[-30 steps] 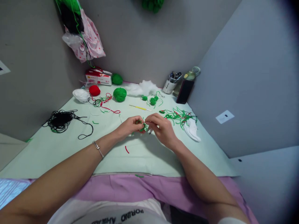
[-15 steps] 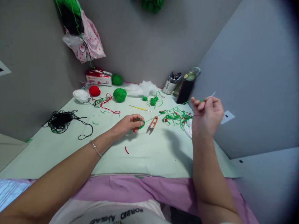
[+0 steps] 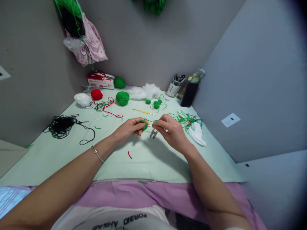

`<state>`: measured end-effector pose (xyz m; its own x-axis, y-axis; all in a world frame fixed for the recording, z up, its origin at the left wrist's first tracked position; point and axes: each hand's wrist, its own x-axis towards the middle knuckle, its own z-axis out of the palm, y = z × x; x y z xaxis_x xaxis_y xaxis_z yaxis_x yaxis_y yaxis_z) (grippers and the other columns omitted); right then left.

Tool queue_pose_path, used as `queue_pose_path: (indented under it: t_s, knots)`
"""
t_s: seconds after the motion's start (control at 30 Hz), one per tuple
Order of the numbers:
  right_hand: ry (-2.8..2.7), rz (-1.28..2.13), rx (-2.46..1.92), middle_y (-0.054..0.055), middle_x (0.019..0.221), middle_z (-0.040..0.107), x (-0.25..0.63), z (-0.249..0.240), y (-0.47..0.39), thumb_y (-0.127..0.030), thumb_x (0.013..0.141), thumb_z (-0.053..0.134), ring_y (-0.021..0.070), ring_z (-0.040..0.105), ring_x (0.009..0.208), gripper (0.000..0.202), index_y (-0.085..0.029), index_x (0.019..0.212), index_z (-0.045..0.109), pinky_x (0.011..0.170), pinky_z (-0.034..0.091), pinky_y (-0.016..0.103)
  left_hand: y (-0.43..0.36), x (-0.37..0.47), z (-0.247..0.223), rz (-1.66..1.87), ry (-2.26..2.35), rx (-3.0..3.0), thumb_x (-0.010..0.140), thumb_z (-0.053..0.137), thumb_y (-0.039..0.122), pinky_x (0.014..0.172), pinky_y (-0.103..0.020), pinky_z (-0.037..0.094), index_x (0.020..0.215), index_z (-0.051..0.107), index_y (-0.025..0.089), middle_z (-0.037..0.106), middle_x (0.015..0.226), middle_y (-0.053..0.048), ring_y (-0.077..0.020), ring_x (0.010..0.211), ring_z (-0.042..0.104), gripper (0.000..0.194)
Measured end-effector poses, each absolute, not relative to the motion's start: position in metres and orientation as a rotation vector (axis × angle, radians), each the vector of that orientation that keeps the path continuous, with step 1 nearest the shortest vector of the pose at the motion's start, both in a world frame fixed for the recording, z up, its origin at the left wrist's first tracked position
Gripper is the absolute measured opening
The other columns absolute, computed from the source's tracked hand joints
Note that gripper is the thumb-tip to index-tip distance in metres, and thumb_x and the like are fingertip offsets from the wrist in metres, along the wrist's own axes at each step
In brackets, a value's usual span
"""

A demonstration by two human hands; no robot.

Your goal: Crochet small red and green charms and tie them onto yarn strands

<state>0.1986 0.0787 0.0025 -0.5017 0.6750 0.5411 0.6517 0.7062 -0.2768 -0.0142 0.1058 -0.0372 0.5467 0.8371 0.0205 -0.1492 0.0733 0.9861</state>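
Reaches in over the pale tabletop [image 3: 153, 166], well back from its front edge, with open surface on the near side around a short red yarn scrap [image 3: 129, 155]. Has more room to the left, as far as the black yarn tangle [image 3: 62, 123]; on the right, meets green yarn scraps [image 3: 185, 118] and a white piece [image 3: 197, 134] near the table's side edge. Faces a yellow-handled hook [image 3: 143, 111] just beyond the fingers. With the left hand [image 3: 134, 127], closed and palm inward, pinches a small green yarn piece [image 3: 145, 125] between thumb and fingers, above the table's middle. With the right hand [image 3: 168, 129], bent inward and closed, pinches a thin pale needle [image 3: 149, 125], pointing at the piece, over partly hidden snips [image 3: 153, 133].
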Motion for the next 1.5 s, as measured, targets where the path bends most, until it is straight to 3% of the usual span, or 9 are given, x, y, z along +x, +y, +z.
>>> queue_pose_path:
  t_s: [0.67, 0.93, 1.03, 1.2, 1.37, 1.5]
  knots:
    - [-2.215, 0.207, -0.992, 0.002, 0.075, 0.052, 0.189, -0.001, 0.079, -0.018, 0.094, 0.055, 0.0139, 0.049, 0.068, 0.013, -0.02, 0.088, 0.067, 0.063, 0.037, 0.026, 0.103, -0.015, -0.037, 0.796, 0.641, 1.287, 0.087, 0.062, 0.037, 0.059, -0.022, 0.037, 0.095, 0.063, 0.018, 0.051, 0.076, 0.003, -0.0071, 0.06, 0.047, 0.02]
    - [-2.075, 0.289, -1.174, 0.0, 0.072, 0.057, 0.189, -0.009, 0.085, -0.029, 0.089, 0.064, 0.0126, 0.051, 0.063, 0.014, -0.02, 0.078, 0.065, 0.058, 0.036, 0.025, 0.103, -0.011, -0.037, 0.866, 0.686, 1.287, 0.083, 0.066, 0.037, 0.058, -0.023, 0.038, 0.092, 0.063, 0.018, 0.053, 0.073, 0.003, -0.0075, 0.057, 0.047, 0.021]
    - [-2.062, 0.334, -1.129, 0.002, 0.078, 0.063, 0.187, -0.012, 0.085, -0.022, 0.091, 0.059, 0.0136, 0.057, 0.069, 0.006, -0.02, 0.088, 0.064, 0.063, 0.041, 0.025, 0.102, -0.01, -0.038, 0.879, 0.705, 1.281, 0.082, 0.067, 0.037, 0.058, -0.023, 0.038, 0.091, 0.062, 0.018, 0.052, 0.071, 0.004, -0.0074, 0.056, 0.047, 0.022]
    - [-2.166, 0.343, -1.008, 0.006, 0.094, 0.068, 0.181, -0.017, 0.078, -0.018, 0.097, 0.044, 0.0141, 0.063, 0.076, 0.02, -0.021, 0.113, 0.056, 0.066, 0.046, 0.024, 0.101, -0.008, -0.039, 0.874, 0.729, 1.28, 0.08, 0.068, 0.035, 0.058, -0.023, 0.038, 0.085, 0.059, 0.017, 0.053, 0.073, 0.004, -0.0074, 0.057, 0.047, 0.021]
    - [-2.286, 0.122, -0.992, 0.005, 0.086, 0.069, 0.179, -0.018, 0.077, -0.021, 0.098, 0.046, 0.0135, 0.062, 0.071, 0.018, -0.021, 0.099, 0.064, 0.063, 0.044, 0.024, 0.099, -0.006, -0.038, 0.841, 0.794, 1.329, 0.079, 0.065, 0.031, 0.056, -0.023, 0.037, 0.082, 0.057, 0.016, 0.052, 0.071, 0.003, -0.0079, 0.055, 0.047, 0.017]
    - [-2.065, 0.289, -0.92, 0.008, 0.097, 0.067, 0.18, -0.011, 0.075, -0.02, 0.094, 0.054, 0.0149, 0.064, 0.081, 0.015, -0.021, 0.091, 0.069, 0.065, 0.049, 0.025, 0.099, -0.007, -0.034, 0.825, 0.753, 1.336, 0.078, 0.065, 0.031, 0.056, -0.023, 0.038, 0.082, 0.057, 0.016, 0.05, 0.072, 0.004, -0.0076, 0.055, 0.048, 0.017]
